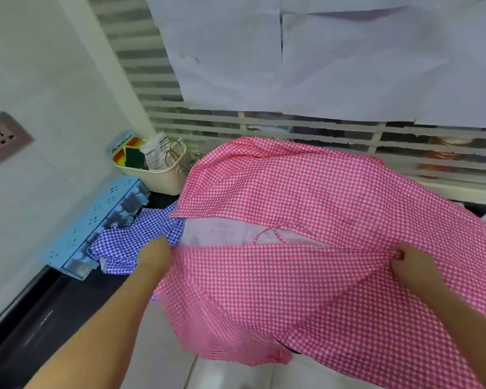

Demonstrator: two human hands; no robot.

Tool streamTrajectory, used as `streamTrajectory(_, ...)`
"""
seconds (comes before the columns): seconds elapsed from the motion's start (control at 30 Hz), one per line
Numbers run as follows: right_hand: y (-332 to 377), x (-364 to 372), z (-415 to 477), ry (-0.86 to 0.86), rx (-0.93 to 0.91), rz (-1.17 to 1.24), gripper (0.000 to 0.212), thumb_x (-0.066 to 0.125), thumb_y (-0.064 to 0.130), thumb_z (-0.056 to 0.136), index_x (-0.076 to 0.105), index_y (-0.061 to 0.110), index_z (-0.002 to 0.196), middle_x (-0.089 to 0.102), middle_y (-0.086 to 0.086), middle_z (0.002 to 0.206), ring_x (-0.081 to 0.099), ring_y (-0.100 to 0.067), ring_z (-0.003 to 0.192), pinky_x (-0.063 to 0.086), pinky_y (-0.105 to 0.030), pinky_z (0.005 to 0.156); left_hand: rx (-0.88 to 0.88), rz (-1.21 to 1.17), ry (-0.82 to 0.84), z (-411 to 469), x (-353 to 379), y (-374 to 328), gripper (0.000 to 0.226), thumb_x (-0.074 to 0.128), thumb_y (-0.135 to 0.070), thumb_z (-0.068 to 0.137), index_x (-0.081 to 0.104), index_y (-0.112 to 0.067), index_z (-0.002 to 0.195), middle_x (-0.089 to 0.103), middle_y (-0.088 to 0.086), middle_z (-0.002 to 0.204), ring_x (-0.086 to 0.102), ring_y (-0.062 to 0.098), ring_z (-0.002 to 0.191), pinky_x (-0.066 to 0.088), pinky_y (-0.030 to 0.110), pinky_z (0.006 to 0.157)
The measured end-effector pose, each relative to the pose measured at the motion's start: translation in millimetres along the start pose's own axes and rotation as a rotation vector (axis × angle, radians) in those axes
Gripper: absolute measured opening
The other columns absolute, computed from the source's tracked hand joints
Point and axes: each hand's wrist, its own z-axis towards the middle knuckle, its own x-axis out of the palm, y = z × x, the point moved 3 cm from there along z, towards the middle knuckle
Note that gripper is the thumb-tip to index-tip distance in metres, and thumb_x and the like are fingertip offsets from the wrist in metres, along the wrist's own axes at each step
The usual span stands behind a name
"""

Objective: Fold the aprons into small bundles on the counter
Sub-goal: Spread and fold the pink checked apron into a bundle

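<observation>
One apron (pixel 292 192), between left hand (pixel 153 255), right hand (pixel 413 265)

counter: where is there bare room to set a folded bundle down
Bare counter shows at the near left, between the wall and the left forearm, in front of the blue rack. The back left is crowded: cream basket, blue checked apron. The pink checked apron covers the middle and right.

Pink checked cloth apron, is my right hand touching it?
Touching. The head view shows the right hand pinching a gathered edge of the pink checked cloth apron, pulling it taut.
</observation>
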Motion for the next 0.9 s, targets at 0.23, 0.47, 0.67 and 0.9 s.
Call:
streamTrajectory(0.23, -4, -10, 10, -0.111, 0.119, 0.116, 0.012, 0.057, 0.002, 0.087, 0.061, -0.005, 0.078, 0.057, -0.013, 0.068, 0.046, -0.023, 0.063, 0.033, -0.034, 0.062, 0.073, -0.369, -0.27, 33, -59, -52, 0.022, 0.046, -0.009, 0.096, 0.063, 0.006, 0.096, 0.065, 0.022, 0.097, 0.059, 0.036, 0.088, 0.039, 0.034, 0.068)
streamTrajectory(0.47, 38, 14, -7, -0.254, 0.049, 0.258, 0.041, 0.054, -0.008, 0.082, 0.046, -0.008, 0.123, 0.038, -0.023, 0.131, 0.041, -0.038, 0.115, 0.039, -0.049, 0.099, 0.054, -0.406, -0.097, 81, -17, -64, 0.027, 0.048, -0.016, 0.096, 0.063, 0.007, 0.091, 0.066, 0.024, 0.099, 0.061, 0.034, 0.089, 0.044, 0.036, 0.075)
streamTrajectory(0.67, 135, 122, -48, -0.116, -0.713, -0.158, 0.055, 0.031, 0.052, 0.097, 0.027, 0.032, 0.149, 0.023, -0.007, 0.157, 0.02, -0.031, 0.143, 0.019, -0.051, 0.116, 0.122, -0.464, -0.093, 88, 14, -77, 0.025, 0.05, -0.017, 0.096, 0.062, 0.005, 0.098, 0.064, 0.023, 0.103, 0.06, 0.034, 0.093, 0.042, 0.036, 0.078)
streamTrajectory(0.9, 131, 152, -8, -0.144, -0.578, -0.341, 0.058, 0.021, 0.051, 0.097, 0.021, 0.031, 0.152, 0.01, 0.0, 0.16, 0.0, -0.023, 0.148, -0.003, -0.042, 0.117, 0.069, -0.551, -0.286, 87, 19, -30, 0.063, 0.064, -0.02, 0.087, 0.034, 0.001, 0.139, 0.028, 0.023, 0.144, 0.031, 0.037, 0.129, 0.033, 0.047, 0.106)
